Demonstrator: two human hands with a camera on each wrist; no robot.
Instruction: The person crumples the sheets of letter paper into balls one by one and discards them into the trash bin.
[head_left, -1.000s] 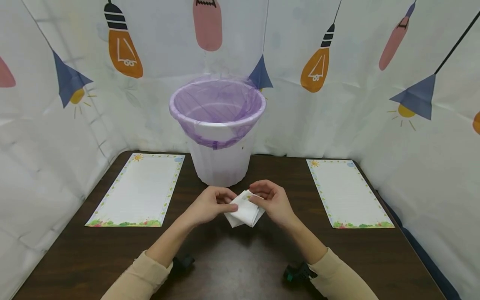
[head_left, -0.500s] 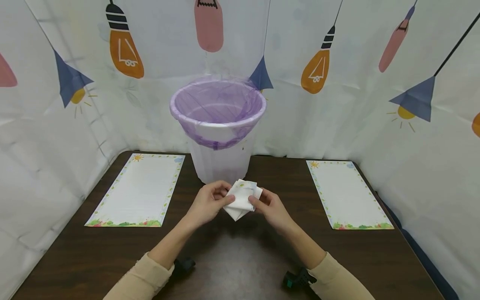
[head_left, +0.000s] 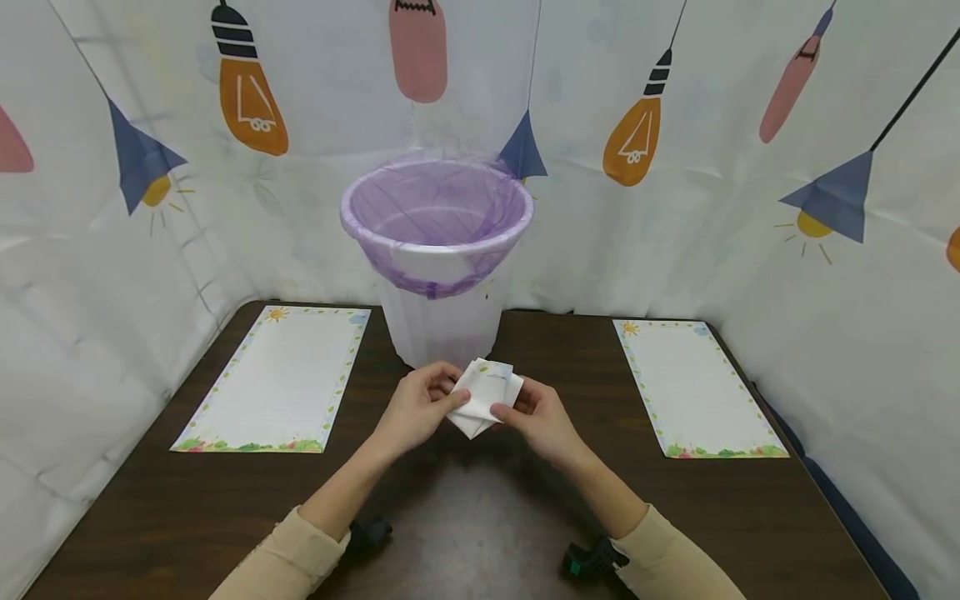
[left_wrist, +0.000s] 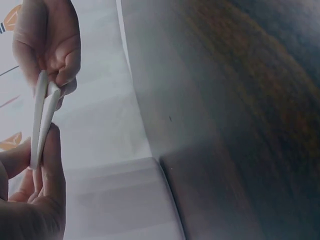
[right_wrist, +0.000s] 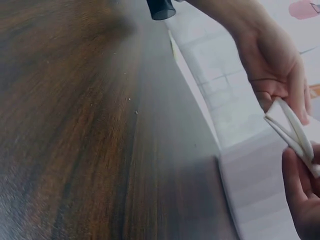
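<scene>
Between both hands, above the table in front of the bin, is a small folded sheet of paper (head_left: 483, 392), white with a bit of leaf print. My left hand (head_left: 416, 407) pinches its left side between thumb and fingers. On the right side, my right hand (head_left: 543, 421) pinches it too, thumb on the near face. In the left wrist view the folded paper (left_wrist: 44, 120) is seen edge-on, in thick layers that gape slightly. The right wrist view shows the folded paper (right_wrist: 291, 131) with its layers partly spread. Fingers behind the paper are mostly hidden.
A white bin (head_left: 442, 321) with a purple liner (head_left: 431, 208) stands at the table's back. Flat decorated sheets lie at left (head_left: 273, 379) and right (head_left: 697, 387). Printed white cloth (head_left: 750, 233) surrounds the dark wooden table (head_left: 480, 533).
The paper has been turned and raised slightly, so its leaf-printed flap faces up. My right fingers have moved from its top corner to its right side; its thumb has since slid a little left.
</scene>
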